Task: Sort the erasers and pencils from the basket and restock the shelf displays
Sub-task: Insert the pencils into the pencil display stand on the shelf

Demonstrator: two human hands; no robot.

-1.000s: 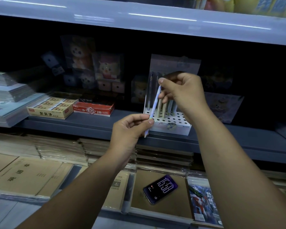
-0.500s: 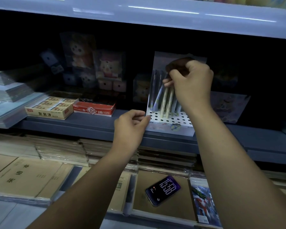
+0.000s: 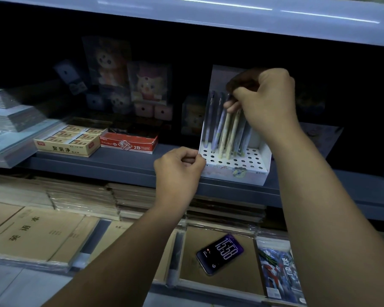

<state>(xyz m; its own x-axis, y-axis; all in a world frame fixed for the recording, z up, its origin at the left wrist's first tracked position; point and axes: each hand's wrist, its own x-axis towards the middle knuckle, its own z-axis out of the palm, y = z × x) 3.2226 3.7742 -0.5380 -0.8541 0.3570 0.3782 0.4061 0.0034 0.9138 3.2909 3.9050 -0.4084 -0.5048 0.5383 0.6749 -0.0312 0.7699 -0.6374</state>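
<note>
Right hand [image 3: 266, 103] curled around tops of pencils [image 3: 225, 134]. Pencils stood slightly tilted in holes of white pencil stand [image 3: 237, 171] on dark shelf [image 3: 120, 165]. Left hand [image 3: 177, 171], fingers curled, pinched front-left corner of stand. Eraser box [image 3: 67, 145] and red 2B box [image 3: 129, 144] lay further left on same shelf. Phone [image 3: 220, 253] lay below on notebooks [image 3: 31, 233].

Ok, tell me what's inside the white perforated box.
Cream and bluish pencils stand in rear holes of the white box; front holes empty. The right hand covers their tops.
</note>
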